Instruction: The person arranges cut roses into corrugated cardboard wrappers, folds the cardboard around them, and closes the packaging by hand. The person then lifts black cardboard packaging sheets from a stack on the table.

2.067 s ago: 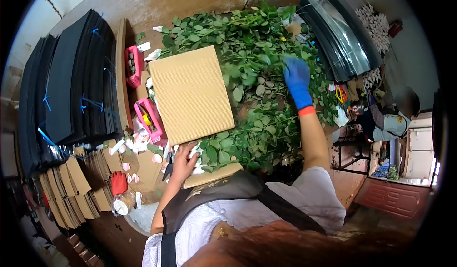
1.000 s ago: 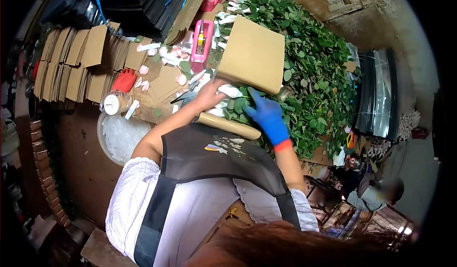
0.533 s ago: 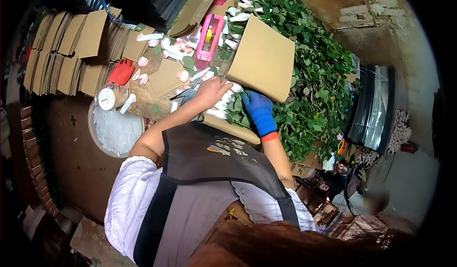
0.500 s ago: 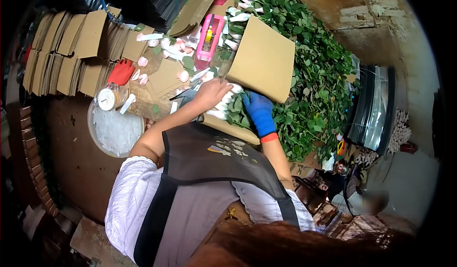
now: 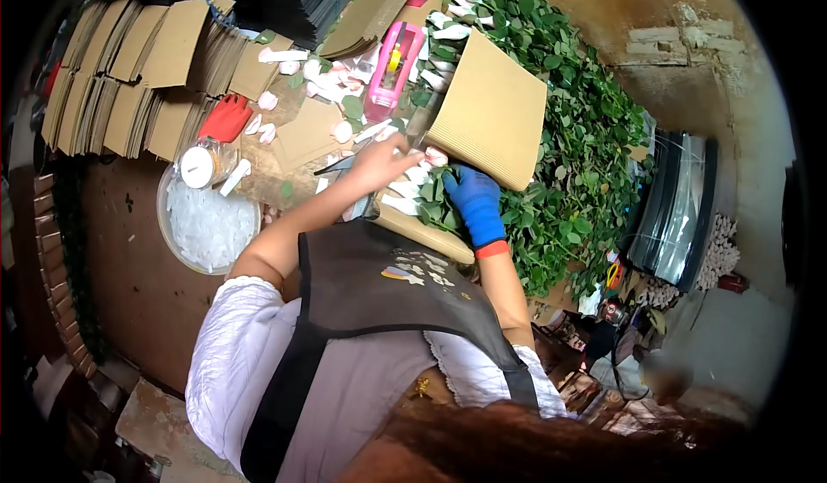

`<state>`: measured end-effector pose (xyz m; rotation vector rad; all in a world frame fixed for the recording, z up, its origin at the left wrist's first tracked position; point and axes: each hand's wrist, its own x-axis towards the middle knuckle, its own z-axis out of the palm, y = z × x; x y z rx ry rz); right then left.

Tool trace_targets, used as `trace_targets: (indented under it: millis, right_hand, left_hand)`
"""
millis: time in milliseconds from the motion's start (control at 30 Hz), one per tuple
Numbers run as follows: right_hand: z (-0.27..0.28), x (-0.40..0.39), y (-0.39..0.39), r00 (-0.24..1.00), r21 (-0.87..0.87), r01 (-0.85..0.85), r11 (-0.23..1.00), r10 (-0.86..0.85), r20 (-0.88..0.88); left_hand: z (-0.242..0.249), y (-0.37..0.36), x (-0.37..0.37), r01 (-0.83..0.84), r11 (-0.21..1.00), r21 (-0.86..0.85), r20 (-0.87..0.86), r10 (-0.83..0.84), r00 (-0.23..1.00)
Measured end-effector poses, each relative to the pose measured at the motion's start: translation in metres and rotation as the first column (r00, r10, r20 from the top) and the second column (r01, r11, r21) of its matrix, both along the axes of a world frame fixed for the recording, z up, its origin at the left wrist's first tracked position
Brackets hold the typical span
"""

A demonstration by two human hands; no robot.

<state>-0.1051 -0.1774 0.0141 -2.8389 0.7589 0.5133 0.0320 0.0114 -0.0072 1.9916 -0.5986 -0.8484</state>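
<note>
My bare left hand (image 5: pixel 381 164) reaches in from the left over the bouquet, its fingers pinched together at a pale pink rosebud (image 5: pixel 436 156). My right hand (image 5: pixel 474 200) wears a blue knitted glove with a red cuff. It is closed round leafy rose stems (image 5: pixel 438 205) just below the buds, its fingertips partly hidden. More rosebuds in white sleeves (image 5: pixel 401 205) lie between the hands. Corrugated cardboard (image 5: pixel 491 108) stands folded up above the right hand, and its lower edge (image 5: pixel 426 233) lies against my apron.
A pink tape dispenser (image 5: pixel 394 71) stands beyond the left hand, among loose petals. Leafy rose stems (image 5: pixel 568 155) are heaped on the right. At left are cardboard stacks (image 5: pixel 164 52), a red glove (image 5: pixel 225 118), a jar (image 5: pixel 198 166) and a tub of white pieces (image 5: pixel 207 229).
The view has shifted slightly. My left hand stays by the buds, where a pinker rosebud now shows at its fingertips. The gloved right hand keeps its place under the cardboard.
</note>
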Motion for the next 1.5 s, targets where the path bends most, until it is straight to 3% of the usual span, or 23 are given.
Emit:
trace_targets:
  millis: [67,167,200,233,267,333,367,467,533,600,700,800,900,933,1000,1100,1167,1200,1267,1367,1467,1500]
  right_hand:
    - [-0.009,0.002,0.003,1.0,-0.066,-0.004,0.998,0.004,0.006]
    - [-0.011,0.003,0.005,1.0,-0.098,-0.003,0.995,0.003,0.001]
    - [-0.012,0.002,0.006,1.0,-0.097,0.003,0.995,-0.003,-0.001]
    - [-0.016,-0.001,0.006,0.992,-0.135,-0.028,0.991,0.044,0.118]
    - [-0.02,-0.003,0.003,0.996,-0.119,-0.023,0.993,0.034,0.088]
    - [-0.013,-0.001,0.005,1.0,-0.083,-0.003,0.997,0.006,0.028]
    - [0.001,0.001,0.007,1.0,-0.011,0.028,1.0,-0.028,0.008]
    - [0.018,0.0,-0.003,0.994,0.371,0.101,0.923,-0.078,-0.075]
    - [0.004,-0.004,0.0,0.998,0.229,0.028,0.973,-0.015,-0.057]
    - [-0.008,-0.003,0.008,0.999,0.066,0.017,0.998,-0.015,-0.03]
    - [-0.004,0.001,0.015,0.997,-0.026,-0.015,1.0,0.013,-0.081]
    - [-0.003,0.003,0.018,0.994,-0.052,-0.044,0.998,0.038,-0.107]
    - [-0.006,-0.002,0.017,0.997,-0.075,-0.076,0.994,0.073,-0.037]
    - [-0.007,-0.005,0.017,0.996,-0.084,-0.085,0.993,0.085,-0.003]
    - [0.012,-0.01,0.014,0.999,0.053,0.006,0.999,-0.004,-0.036]
    - [0.054,-0.02,0.019,0.996,0.16,0.053,0.986,-0.063,0.059]
    - [0.06,-0.027,0.024,0.978,0.216,-0.006,0.976,-0.039,0.204]
    - [0.064,-0.025,0.031,0.995,0.222,-0.039,0.974,0.018,0.096]
    - [0.054,-0.015,0.037,0.97,0.178,-0.155,0.972,0.183,-0.158]
    - [0.008,-0.014,0.04,0.957,0.05,-0.244,0.969,0.249,-0.153]
    - [0.001,-0.006,0.043,0.966,0.045,-0.213,0.976,0.217,-0.14]
    - [0.005,-0.005,0.043,0.967,0.045,-0.216,0.975,0.22,-0.126]
  left_hand:
    - [-0.02,-0.012,-0.006,0.053,0.997,-0.056,0.227,-0.039,0.973]
    - [-0.021,-0.012,-0.012,-0.047,0.986,-0.162,0.157,0.073,0.985]
    - [-0.031,-0.011,-0.014,-0.161,0.959,-0.235,0.103,0.189,0.977]
    - [-0.048,-0.01,-0.013,-0.274,0.914,-0.299,0.042,0.3,0.953]
    - [-0.064,-0.006,-0.009,-0.382,0.854,-0.353,-0.025,0.399,0.917]
    - [-0.027,0.018,0.026,-0.484,0.818,-0.311,-0.191,0.445,0.875]
    - [-0.032,0.026,0.033,-0.367,0.81,-0.456,0.06,0.44,0.896]
    - [-0.041,0.043,0.025,-0.067,0.977,-0.204,-0.076,0.052,0.996]
    - [-0.015,0.033,0.012,0.048,0.996,-0.073,0.15,-0.036,0.988]
    - [0.002,0.02,0.004,0.159,0.985,0.066,0.124,-0.166,0.978]
    - [-0.004,0.009,-0.004,0.234,0.97,0.072,0.144,-0.242,0.959]
    - [-0.019,0.014,-0.009,0.169,0.983,-0.067,0.099,-0.163,0.982]
    - [-0.021,0.027,-0.001,-0.162,0.935,-0.317,-0.155,0.117,0.981]
    - [-0.006,0.032,0.01,-0.338,0.892,-0.3,-0.314,0.242,0.918]
    - [-0.016,0.056,0.031,-0.142,0.914,-0.38,-0.018,0.147,0.989]
    - [-0.016,0.088,0.028,0.074,0.997,-0.02,-0.16,-0.076,0.984]
    - [-0.016,0.082,0.01,0.121,0.991,-0.058,0.006,-0.12,0.993]
    - [-0.01,0.072,0.002,0.13,0.991,-0.045,0.091,-0.125,0.988]
    - [-0.014,0.053,-0.004,0.226,0.974,-0.017,0.103,-0.223,0.969]
    - [-0.02,0.036,-0.006,0.372,0.928,-0.01,0.148,-0.367,0.919]
    - [-0.021,0.038,-0.007,0.421,0.907,0.022,0.211,-0.416,0.885]
    - [-0.02,0.041,-0.007,0.354,0.934,-0.041,0.142,-0.345,0.928]
